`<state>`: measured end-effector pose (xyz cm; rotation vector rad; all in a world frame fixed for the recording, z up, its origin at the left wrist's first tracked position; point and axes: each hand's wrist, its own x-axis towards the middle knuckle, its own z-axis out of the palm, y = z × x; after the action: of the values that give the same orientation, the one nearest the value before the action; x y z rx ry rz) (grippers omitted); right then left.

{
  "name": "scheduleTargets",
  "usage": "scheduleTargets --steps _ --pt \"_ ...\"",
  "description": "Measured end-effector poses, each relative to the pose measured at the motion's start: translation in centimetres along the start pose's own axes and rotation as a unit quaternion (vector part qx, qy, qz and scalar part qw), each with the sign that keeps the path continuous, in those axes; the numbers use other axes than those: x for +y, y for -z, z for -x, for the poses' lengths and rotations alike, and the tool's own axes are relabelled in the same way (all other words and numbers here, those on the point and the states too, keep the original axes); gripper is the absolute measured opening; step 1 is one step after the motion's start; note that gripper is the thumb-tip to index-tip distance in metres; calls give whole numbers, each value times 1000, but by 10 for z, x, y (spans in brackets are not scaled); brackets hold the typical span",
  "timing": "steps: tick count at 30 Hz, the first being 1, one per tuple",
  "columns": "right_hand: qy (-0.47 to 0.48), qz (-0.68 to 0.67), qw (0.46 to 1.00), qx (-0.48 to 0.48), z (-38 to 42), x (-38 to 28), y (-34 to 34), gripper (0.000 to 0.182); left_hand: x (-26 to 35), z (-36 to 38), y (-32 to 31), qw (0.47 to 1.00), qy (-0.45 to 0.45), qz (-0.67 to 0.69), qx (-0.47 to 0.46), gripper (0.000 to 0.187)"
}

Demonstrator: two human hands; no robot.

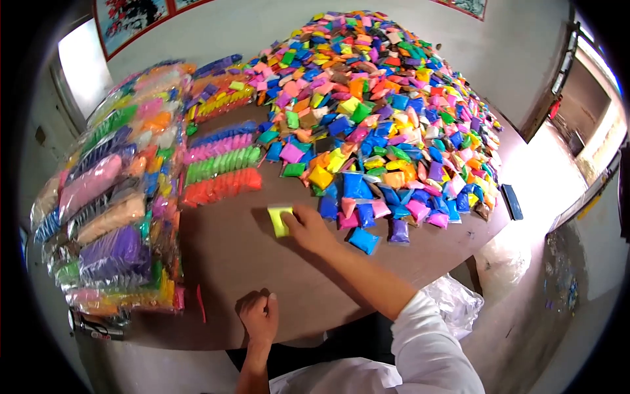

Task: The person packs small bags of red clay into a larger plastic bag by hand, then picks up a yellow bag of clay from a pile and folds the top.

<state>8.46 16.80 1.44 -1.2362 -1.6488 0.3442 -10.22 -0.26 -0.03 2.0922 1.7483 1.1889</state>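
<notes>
My right hand (307,228) reaches over the middle of the brown table (226,253), its fingers closed on a small yellow packet (281,222). Close to the table's front edge, my left hand (258,316) is curled into a loose fist with the thumb on top, and nothing shows in it. Beyond the right hand lie rows of packets: a red row (223,187), a green row (223,165) and a pink row (220,148). A loose blue packet (363,241) and a purple packet (398,231) lie to the right of that hand.
A large heap of mixed coloured packets (387,118) covers the back right. Clear bags of sorted packets (108,217) are stacked at the left. A thin red strip (201,303) lies left of my left hand. A dark phone (512,202) rests at the right edge.
</notes>
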Motion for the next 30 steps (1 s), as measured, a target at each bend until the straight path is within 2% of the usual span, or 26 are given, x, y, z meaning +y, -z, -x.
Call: scheduleTargets --steps 1,2,3,5,6,8,10,12,13,14,16,17,19,23,25,29,30 --pt "-86 -131 983 -92 15 -12 14 22 0 1 0 1000 11 -4 1 29" --pt "-172 -256 934 -182 31 -20 24 25 -1 3 0 1000 12 -4 6 29" --pt "-174 -258 931 -189 46 -23 28 25 -2 1 -1 1000 11 -2 10 29" --pt "-284 -306 854 -311 77 -27 33 25 2 -5 -3 1000 2 -2 5 29" --pt "-289 -311 847 -321 90 -28 29 25 3 -5 -2 1000 -10 -1 0 30" --pt "-262 -374 852 -257 113 -33 19 21 8 -1 -5 1000 8 -2 -1 28" --pt "-287 -412 828 -248 122 -32 13 19 25 -4 -12 989 70 111 -62 26" --pt "-257 -457 830 -191 122 -25 11 21 32 -5 -21 986 72 142 -57 27" --pt "-301 -485 796 -200 116 -34 21 21 33 -6 -24 981 73 171 -51 28" --pt "-303 -484 795 -202 109 -37 31 21 35 -9 -24 981 76 172 -51 28" --pt "-313 -388 812 -304 104 -38 48 23 39 -12 -19 976 49 198 -72 32" --pt "-317 -389 809 -306 103 -38 52 23 36 -12 -20 976 53 196 -74 32" --pt "-293 -284 863 -297 106 -36 59 27 29 -10 -23 988 -46 124 -76 37" --pt "-287 -338 858 -258 117 -33 58 28 25 -10 -26 987 -59 126 -77 41" --pt "-247 -414 856 -189 121 -38 55 26 24 -8 -27 986 -33 147 -78 44" --pt "-325 -419 817 -227 121 -32 62 25 15 -1 -32 988 -34 143 -48 45" --pt "-327 -401 821 -241 120 -29 60 23 16 0 -32 980 6 186 -64 45"
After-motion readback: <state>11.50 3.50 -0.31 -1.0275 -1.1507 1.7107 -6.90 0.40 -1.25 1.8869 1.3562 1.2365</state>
